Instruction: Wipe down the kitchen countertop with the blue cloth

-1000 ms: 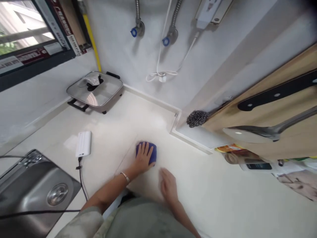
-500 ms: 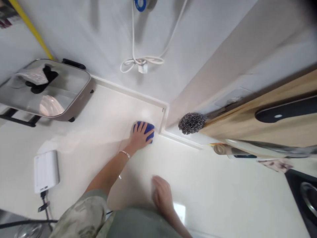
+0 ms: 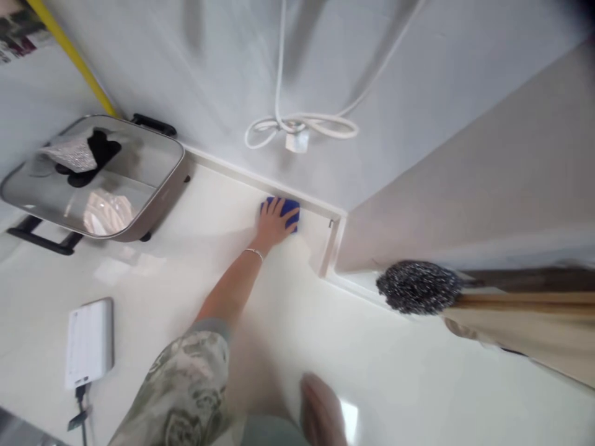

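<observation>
My left hand [image 3: 272, 228] lies with its fingers spread over a folded blue cloth [image 3: 292, 208] and presses it to the white countertop [image 3: 283, 310]. The cloth is close to the low ledge at the foot of the back wall, left of the corner, and part of it is hidden under my palm. Low in the picture, my right hand [image 3: 323, 409] hovers near my body, apart from the cloth. Its fingers are smeared by motion, so I cannot make out whether they are closed; no object shows in it.
An electric pan with a glass lid [image 3: 153, 186] stands at the left by the wall. In front of it lies a white power bank [image 3: 90, 344] with a black cable. A steel scouring ball [image 3: 418, 287] and wooden boards [image 3: 534, 328] stand at right. A tied white cord [image 3: 334, 127] hangs above.
My left hand has slid the blue cloth away from me, nearer the back ledge. The right hand stays low and near my body. The view has shifted, bringing the scouring ball closer.
</observation>
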